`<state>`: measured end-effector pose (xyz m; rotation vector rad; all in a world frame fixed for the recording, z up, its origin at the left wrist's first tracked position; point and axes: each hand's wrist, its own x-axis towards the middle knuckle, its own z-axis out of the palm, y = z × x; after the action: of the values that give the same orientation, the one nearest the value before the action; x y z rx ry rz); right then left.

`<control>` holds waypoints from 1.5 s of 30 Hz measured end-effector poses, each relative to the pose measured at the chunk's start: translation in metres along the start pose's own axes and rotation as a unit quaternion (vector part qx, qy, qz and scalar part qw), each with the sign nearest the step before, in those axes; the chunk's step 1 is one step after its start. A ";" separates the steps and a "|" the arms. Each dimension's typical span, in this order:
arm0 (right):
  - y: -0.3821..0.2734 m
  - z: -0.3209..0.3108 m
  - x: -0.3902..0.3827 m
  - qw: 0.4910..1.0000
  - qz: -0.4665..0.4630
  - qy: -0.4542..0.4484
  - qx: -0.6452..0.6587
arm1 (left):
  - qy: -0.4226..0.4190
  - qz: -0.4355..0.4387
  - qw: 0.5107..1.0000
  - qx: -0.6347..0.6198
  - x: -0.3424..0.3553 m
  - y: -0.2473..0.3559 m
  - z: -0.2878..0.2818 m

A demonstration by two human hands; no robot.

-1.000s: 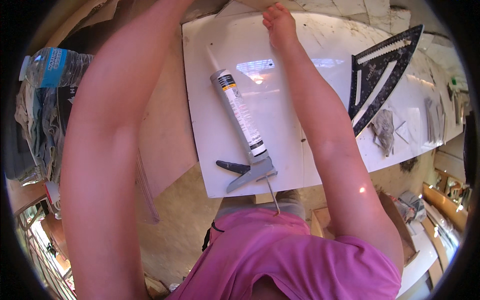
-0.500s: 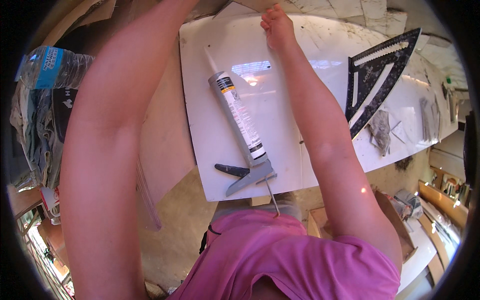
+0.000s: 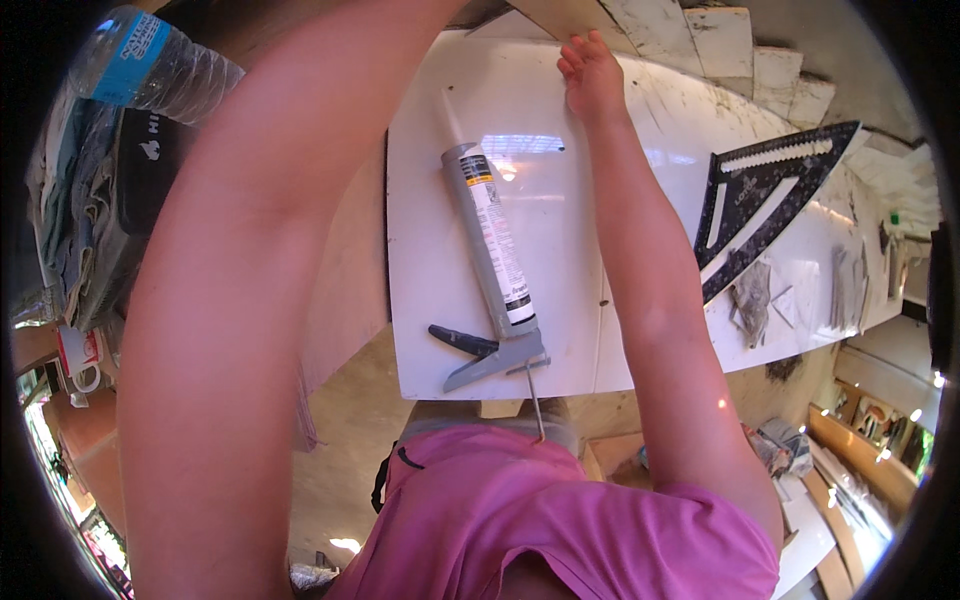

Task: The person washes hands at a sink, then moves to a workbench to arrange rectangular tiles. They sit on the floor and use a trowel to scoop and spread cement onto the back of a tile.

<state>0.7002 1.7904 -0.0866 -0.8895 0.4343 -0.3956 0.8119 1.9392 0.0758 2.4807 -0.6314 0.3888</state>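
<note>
And it's the white surface (image 3: 565, 250) that takes up the most room here, glossy, light bouncing off its far half! Next in size, the left arm (image 3: 230, 300), sweeping up the left side and out over the top edge; the left hand is out of sight, so whether it grips anything, we can't tell. Down below, the pink shirt (image 3: 560, 500), right by the near edge of the surface. Now the right arm (image 3: 650, 250), stretched across the surface toward its far edge.

Between the two arms, here's the gun (image 3: 483, 258), lying on the surface, a labelled cartridge (image 3: 497, 235) in its cradle! Nozzle (image 3: 453, 118) pointing away, dark lever (image 3: 462, 341) out to the left, and the thin rod (image 3: 536, 405) running back over the near edge, toward the shirt. Neither arm covers it.

Over to the right of the right arm, a black square (image 3: 742, 190) on the surface, and far left, a clear bottle (image 3: 140, 60) with a blue label, tilted. Smaller now: the right hand (image 3: 590, 75), up by the far edge, fingers loosely bent and visibly holding nothing, beyond the nozzle and well apart from the gun's lever. Just below the square, a crumpled grey rag (image 3: 750, 305). And smallest, low on the left, a red-and-white mug (image 3: 78, 352)!
</note>
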 end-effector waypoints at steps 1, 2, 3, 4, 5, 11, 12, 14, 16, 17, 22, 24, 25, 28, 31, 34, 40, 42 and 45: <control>0.000 -0.001 0.000 1.000 0.002 0.001 0.002 | 0.006 0.006 1.000 0.001 0.000 0.000 0.002; 0.000 -0.002 0.000 1.000 0.003 0.002 0.004 | 0.008 0.002 1.000 -0.005 0.001 -0.001 0.004; 0.000 -0.002 0.001 1.000 0.002 -0.002 0.009 | 0.009 -0.001 1.000 -0.011 0.001 -0.001 0.005; 0.001 -0.004 0.003 1.000 -0.002 -0.005 0.014 | 0.009 -0.003 1.000 -0.018 0.000 0.000 0.006; 0.001 -0.006 0.005 1.000 -0.005 -0.007 0.019 | 0.011 0.000 1.000 -0.015 0.002 -0.001 0.008; 0.003 -0.009 0.014 0.998 0.022 -0.031 0.053 | 0.021 0.016 1.000 -0.015 0.007 -0.006 0.013; 0.001 -0.007 0.013 0.998 0.017 -0.037 0.047 | 0.018 0.017 1.000 -0.012 0.006 -0.007 0.012; 0.001 -0.007 0.011 0.998 0.007 -0.051 0.036 | 0.013 0.009 1.000 -0.014 0.000 -0.001 0.007; 0.001 -0.005 0.010 0.999 0.011 -0.032 0.036 | 0.008 -0.010 1.000 -0.025 -0.003 0.004 0.001; 0.001 -0.004 0.009 0.999 0.013 -0.024 0.036 | 0.008 -0.007 1.000 -0.027 -0.003 0.004 0.000; -0.001 -0.004 0.010 1.000 0.017 -0.016 0.018 | 0.011 0.009 1.000 -0.024 -0.004 0.004 0.000; -0.002 0.000 0.006 1.000 0.013 -0.013 0.018 | 0.008 0.006 1.000 -0.019 -0.004 0.003 0.000; -0.003 0.003 0.002 1.000 0.007 -0.011 0.023 | 0.007 0.005 1.000 -0.016 -0.004 0.002 0.000; -0.004 0.003 0.001 1.000 0.009 -0.007 0.011 | 0.001 0.008 1.000 -0.004 -0.002 0.001 0.001; 0.000 -0.001 0.006 1.000 0.009 -0.002 0.011 | 0.003 0.009 1.000 -0.016 -0.004 0.005 0.000; 0.002 0.000 0.008 1.000 0.008 -0.010 0.010 | 0.002 0.029 0.999 -0.016 -0.003 -0.002 0.003; 0.022 0.001 0.017 0.996 -0.023 -0.003 -0.081 | -0.010 0.150 0.989 -0.001 0.007 -0.027 0.003; 0.043 0.006 0.028 0.979 -0.104 0.054 -0.166 | -0.030 0.142 0.989 0.037 0.020 -0.054 0.010; 0.032 -0.055 0.048 0.956 -0.104 0.110 -0.250 | -0.075 0.153 0.985 0.004 0.020 -0.001 0.013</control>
<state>0.7164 1.7486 -0.1523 -1.3972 0.6661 -0.5953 0.8316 1.9255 0.0726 2.4388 -1.0823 0.3201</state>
